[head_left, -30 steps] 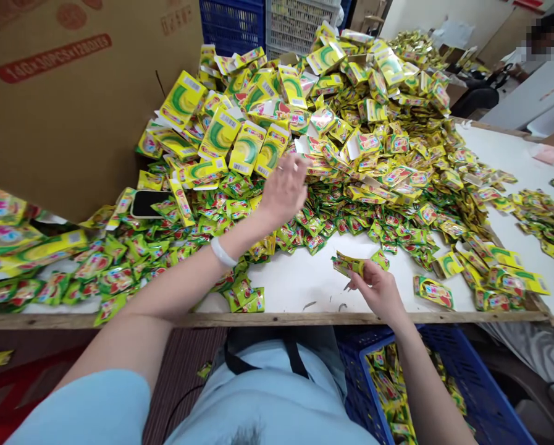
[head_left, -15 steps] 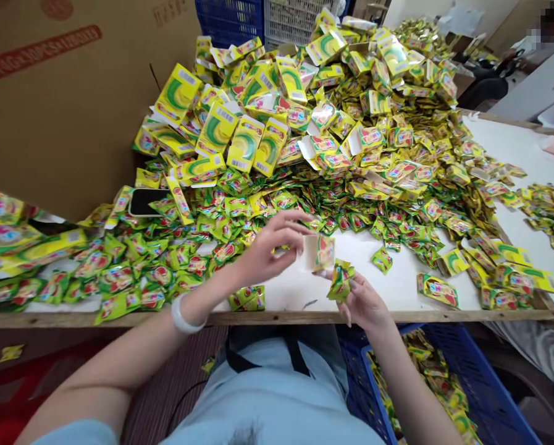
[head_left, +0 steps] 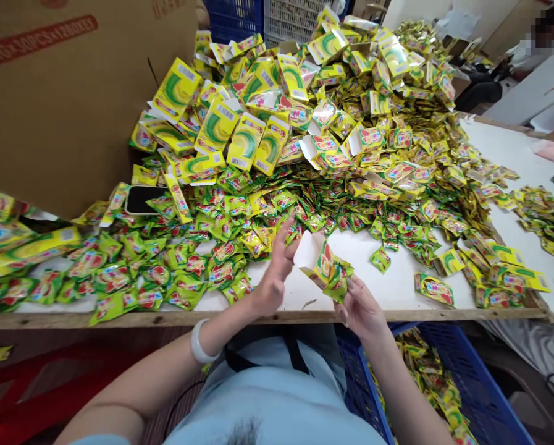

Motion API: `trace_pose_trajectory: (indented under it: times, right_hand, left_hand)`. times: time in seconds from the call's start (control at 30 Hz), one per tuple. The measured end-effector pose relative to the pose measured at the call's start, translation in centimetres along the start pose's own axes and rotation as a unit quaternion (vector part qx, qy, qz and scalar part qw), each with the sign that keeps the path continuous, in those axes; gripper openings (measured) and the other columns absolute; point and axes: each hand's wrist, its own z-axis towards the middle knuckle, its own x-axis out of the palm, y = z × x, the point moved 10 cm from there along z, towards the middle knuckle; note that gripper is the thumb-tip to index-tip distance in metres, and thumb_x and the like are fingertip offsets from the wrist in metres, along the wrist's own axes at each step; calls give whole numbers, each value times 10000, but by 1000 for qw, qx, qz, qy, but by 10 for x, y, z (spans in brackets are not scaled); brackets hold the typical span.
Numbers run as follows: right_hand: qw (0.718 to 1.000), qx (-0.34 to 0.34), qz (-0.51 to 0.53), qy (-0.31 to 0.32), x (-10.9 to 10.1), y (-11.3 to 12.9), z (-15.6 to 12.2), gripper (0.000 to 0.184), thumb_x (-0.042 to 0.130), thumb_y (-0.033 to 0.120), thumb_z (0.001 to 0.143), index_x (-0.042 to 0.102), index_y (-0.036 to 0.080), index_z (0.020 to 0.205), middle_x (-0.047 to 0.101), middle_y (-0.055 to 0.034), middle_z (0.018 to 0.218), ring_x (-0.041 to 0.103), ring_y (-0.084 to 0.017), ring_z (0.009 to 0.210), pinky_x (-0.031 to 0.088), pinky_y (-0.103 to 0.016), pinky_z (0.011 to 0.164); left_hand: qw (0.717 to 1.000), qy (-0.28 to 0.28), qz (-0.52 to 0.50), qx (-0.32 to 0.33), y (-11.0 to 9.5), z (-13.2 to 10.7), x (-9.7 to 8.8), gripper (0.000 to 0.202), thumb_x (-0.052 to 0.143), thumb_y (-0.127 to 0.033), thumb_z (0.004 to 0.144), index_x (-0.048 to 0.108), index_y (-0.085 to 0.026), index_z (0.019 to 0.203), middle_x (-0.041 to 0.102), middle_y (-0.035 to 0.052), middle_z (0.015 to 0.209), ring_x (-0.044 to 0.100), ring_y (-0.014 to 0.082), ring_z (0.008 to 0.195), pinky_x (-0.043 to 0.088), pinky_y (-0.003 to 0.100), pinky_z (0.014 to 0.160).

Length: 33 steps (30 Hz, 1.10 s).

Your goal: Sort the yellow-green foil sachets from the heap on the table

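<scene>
My right hand (head_left: 360, 309) is closed on a green foil packet (head_left: 339, 282) and a small yellow printed box (head_left: 322, 262). The packet lies against the near end of the box, whose white flap stands up and leans left. Just left of that flap is my left hand (head_left: 275, 275), fingers stretched out and apart, holding nothing; whether a fingertip touches the flap, I cannot tell. Many similar green packets (head_left: 184, 290) are spread over the white tabletop (head_left: 277, 301) to the left of my hands. A single packet (head_left: 380, 260) lies to the right, near a flat-lying yellow box (head_left: 434, 289).
A big heap of yellow boxes (head_left: 258, 136) and packets fills the back. At the left stands a large cardboard carton (head_left: 63, 111), with a phone (head_left: 143, 200) beside it. A blue crate (head_left: 480, 383) of packets sits below the table's right edge. Another person (head_left: 531, 52) is at far right.
My left hand has come back from the box and opened its fingers upward. The box has tilted, its open flap now up and left. Green packets at the table edge under my left hand are no longer seen.
</scene>
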Motion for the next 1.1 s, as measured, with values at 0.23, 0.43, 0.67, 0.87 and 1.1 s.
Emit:
trace_pose_trajectory:
  times: [0.23,0.43,0.67,0.87,1.1]
  right_hand:
    - [982,-89,-158,-55,0,47,-16,238,768,358,823,678,194,970,721,-3,733,624,-109,429,571,-229,407]
    - [916,-301,-260,-48,30,129,-37,205,711,206,871,657,268,1059,695,4,903,596,-82,451,521,-205,355]
    - [852,-133,-495,106,75,113,-15,149,613,194,924,711,208,1036,599,-27,871,581,-87,610,486,-168,447]
    - [748,-133,-634,143,97,111,-28,281,536,97,914,723,235,1073,671,-56,970,652,-163,864,559,-266,733]
    - [765,-220,-595,107,80,114,-40,176,535,198,973,709,218,959,695,-66,914,666,-162,805,535,-248,669]
  left_hand:
    - [985,-122,-24,-116,17,4,-11,362,724,-472,799,634,-189,1006,651,51,915,662,203,837,555,377,855]
    - [962,55,-18,-267,38,-14,32,404,812,-452,691,572,-154,820,544,-29,693,528,97,606,516,255,626]
    - [950,177,81,-246,23,-19,50,355,778,-374,731,586,-166,947,584,-27,688,536,127,611,471,259,602]
    - [949,202,155,-185,18,-15,53,733,740,-279,761,397,-214,1405,630,116,1245,643,248,1054,514,388,932]
    - [928,246,170,-224,24,-21,52,908,708,-253,798,188,-209,1541,688,86,1100,676,222,925,535,385,875]
